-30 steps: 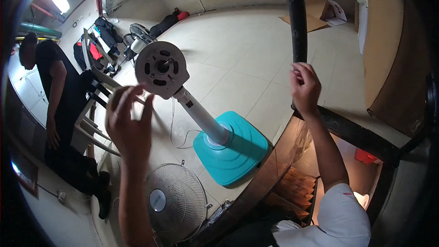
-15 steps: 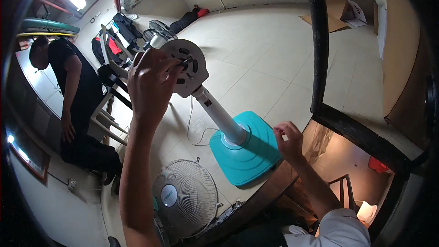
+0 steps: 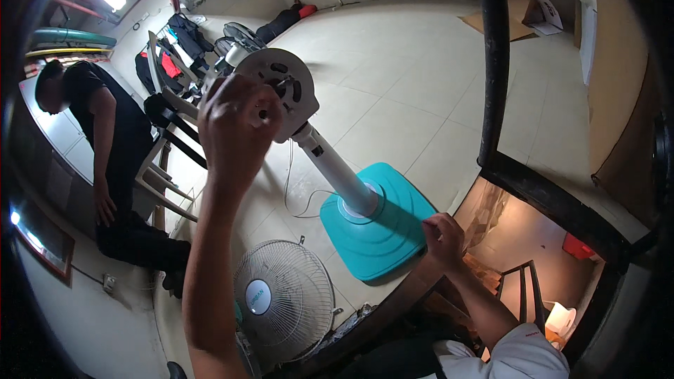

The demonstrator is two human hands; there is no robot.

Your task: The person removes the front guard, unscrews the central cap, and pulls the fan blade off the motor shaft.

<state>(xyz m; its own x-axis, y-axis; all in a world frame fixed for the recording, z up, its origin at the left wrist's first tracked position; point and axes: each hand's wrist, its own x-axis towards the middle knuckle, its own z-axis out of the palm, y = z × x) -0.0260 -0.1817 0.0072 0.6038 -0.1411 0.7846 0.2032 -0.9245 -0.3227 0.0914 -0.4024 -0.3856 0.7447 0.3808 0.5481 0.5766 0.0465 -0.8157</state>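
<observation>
In front of me a pedestal fan without its blades leans on a white pole [image 3: 333, 172] above a square teal base [image 3: 393, 217]. Its round grey motor housing [image 3: 298, 63] has dark slots and a shaft at the middle. My left hand [image 3: 235, 116] is closed in a pinch just in front of the housing, and a small dark spot shows at its fingertips; what it holds I cannot make out. Over the right edge of the base, my right hand [image 3: 444, 238] hangs with fingers curled together. Anything inside them is hidden.
A round wire fan grille [image 3: 291, 295] lies at lower left. A person [image 3: 116, 119] in dark clothes sits at the left beside a plastic chair [image 3: 165, 200]. Black metal railing [image 3: 491, 63] borders a stair opening at right. Cardboard [image 3: 516, 17] lies on the far floor.
My left hand has turned and its fingertips have drawn back from the shaft. The right hand has dropped slightly and its fingers have curled in. The seated person has leaned further forward.
</observation>
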